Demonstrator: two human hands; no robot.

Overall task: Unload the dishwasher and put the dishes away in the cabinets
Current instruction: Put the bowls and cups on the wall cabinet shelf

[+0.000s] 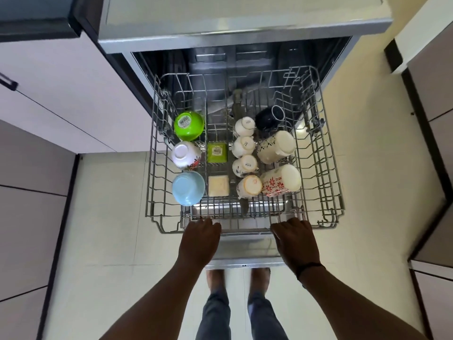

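At rack's front edge: left hand (199, 238) and right hand (295, 239), fingers curled over the rail of the wire rack (328, 182), fingertips hidden beneath it. Behind, dishwasher (245, 57) interior dark, hard to make out. Within rack, upside down: green bowl (189, 125), white floral bowl (185, 154), blue bowl (188, 188); green square dish (217, 152), cream square dish (218, 185); four small cups (244, 148); dark mug (269, 117), two tall floral mugs (277, 147).

Barcode stickers sit on the green bowl (189, 126) and the green square dish (217, 152); their digits are too small to read. Small printed marks on the white cups' (245, 165) bases are illegible.
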